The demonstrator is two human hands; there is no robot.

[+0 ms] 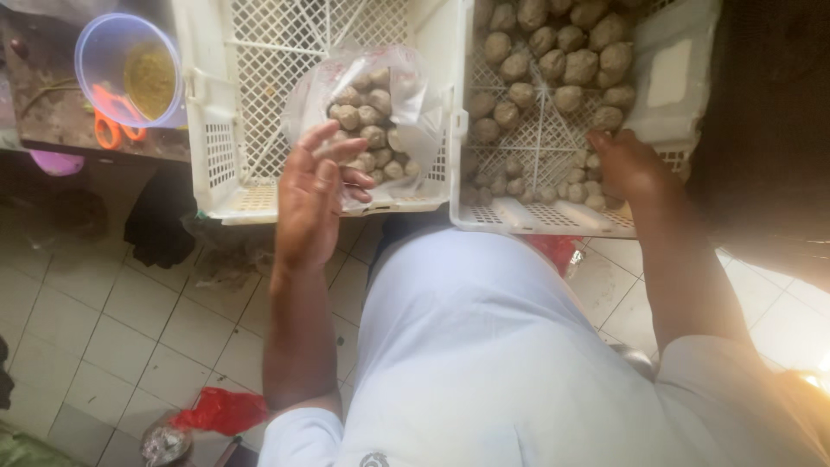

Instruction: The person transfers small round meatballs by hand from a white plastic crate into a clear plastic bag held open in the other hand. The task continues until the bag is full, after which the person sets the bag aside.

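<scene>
My left hand (311,203) holds the near edge of a clear plastic bag (406,86) that lies in the left white crate (220,130). The bag is open and holds several small brownish balls (367,130). My right hand (627,164) reaches into the right white crate (536,216), fingers curled over small balls at its near edge. Whether it grips any I cannot tell. Many larger brown balls (553,60) fill the far part of that crate.
A clear plastic cup (130,69) with yellowish liquid and orange-handled scissors (112,130) sit on a dark table at the upper left. White floor tiles lie below, with a red plastic bag (220,411) and dark cloth (160,220) on them.
</scene>
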